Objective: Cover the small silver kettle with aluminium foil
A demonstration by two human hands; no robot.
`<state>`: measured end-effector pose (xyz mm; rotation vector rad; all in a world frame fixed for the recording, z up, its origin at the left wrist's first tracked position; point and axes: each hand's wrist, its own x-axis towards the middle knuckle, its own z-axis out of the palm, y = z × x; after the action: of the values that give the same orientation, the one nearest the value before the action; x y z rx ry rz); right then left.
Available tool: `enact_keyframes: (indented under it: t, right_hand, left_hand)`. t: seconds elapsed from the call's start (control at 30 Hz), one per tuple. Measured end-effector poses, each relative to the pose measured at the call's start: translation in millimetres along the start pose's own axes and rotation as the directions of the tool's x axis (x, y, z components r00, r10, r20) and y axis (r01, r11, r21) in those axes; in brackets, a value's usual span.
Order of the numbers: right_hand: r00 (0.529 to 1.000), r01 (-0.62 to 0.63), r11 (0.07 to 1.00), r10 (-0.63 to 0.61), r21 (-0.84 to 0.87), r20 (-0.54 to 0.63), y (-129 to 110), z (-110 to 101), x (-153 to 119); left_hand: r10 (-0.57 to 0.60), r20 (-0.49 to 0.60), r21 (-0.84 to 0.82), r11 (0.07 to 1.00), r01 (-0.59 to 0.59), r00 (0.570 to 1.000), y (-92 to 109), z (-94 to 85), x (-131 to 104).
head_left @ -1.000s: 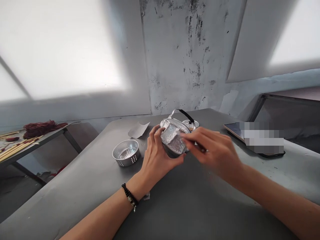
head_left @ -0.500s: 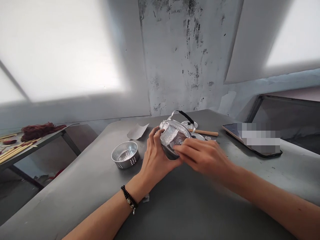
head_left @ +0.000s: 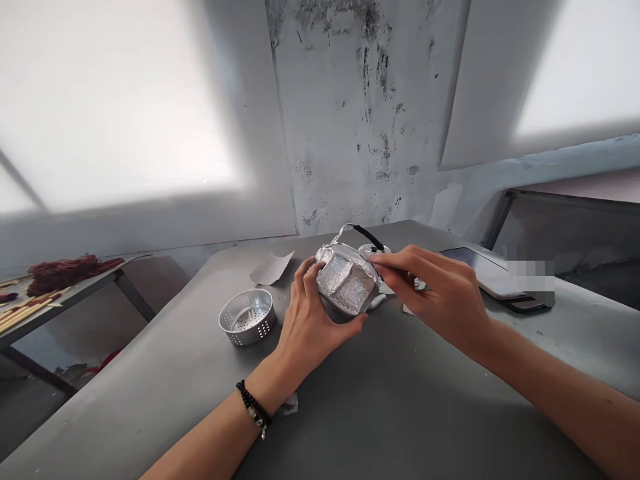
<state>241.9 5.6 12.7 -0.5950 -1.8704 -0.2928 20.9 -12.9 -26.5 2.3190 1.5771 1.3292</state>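
Note:
A small silver-coloured metal kettle [head_left: 347, 283] with a faceted, dented-looking body is tilted in front of me, its black-gripped handle [head_left: 369, 236] toward the back. My left hand [head_left: 313, 310] is wrapped around its left and lower side, thumb along the bottom. At the kettle's upper right edge, my right hand [head_left: 430, 280] is closed in a pinch. Whatever those fingers hold, if anything, is hidden. On the table to the left stands a perforated metal strainer basket [head_left: 247, 319]. Behind the basket lies a curled grey sheet [head_left: 271, 268].
A lid-like shiny piece [head_left: 373, 249] and small scraps lie behind the kettle, partly covered. A tablet-like flat dark object [head_left: 495, 277] is on the grey table [head_left: 400, 400] at right. The left side table [head_left: 100, 277] bears reddish yarn and sticks. A wall rises behind.
My right hand has moved from the kettle's lower front face up to its upper right edge, uncovering the front. The wooden stick behind is now hidden. The view has shifted slightly.

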Motion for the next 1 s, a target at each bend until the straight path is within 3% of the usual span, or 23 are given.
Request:
enact_keyframes:
  t: [0.1, 0.2, 0.3, 0.6, 0.77, 1.0]
  right_hand:
    - [0.996, -0.085, 0.992, 0.08, 0.092, 0.049, 3, 2, -1]
    - [0.992, -0.047, 0.989, 0.029, 0.141, 0.124, 4, 9, -5]
    - [0.98, 0.023, 0.996, -0.04, 0.088, 0.193, 4, 15, -9]
    - [0.959, 0.069, 0.997, -0.061, -0.019, 0.277, 7, 12, -11]
    - [0.941, -0.036, 0.999, 0.043, -0.027, 0.335, -1, 10, -13]
    - [0.926, -0.293, 0.954, 0.268, 0.062, 0.265, -12, 5, -3]
  left_hand:
    - [0.01, -0.002, 0.003, 1.0, -0.01, 1.0, 0, 0.4, 0]
    - [0.028, -0.005, -0.001, 1.0, -0.028, 1.0, 0, 0.8, -1]
    - [0.048, -0.01, 0.006, 0.999, -0.047, 0.999, 0, 1.0, -2]
    - [0.048, -0.004, -0.024, 0.999, -0.048, 0.999, 3, 0.6, -2]
    - [0.029, -0.002, -0.022, 0.999, -0.029, 1.0, 3, 1.1, -2]
    - [0.024, 0.019, -0.035, 0.999, -0.024, 1.0, 5, 1.7, -2]
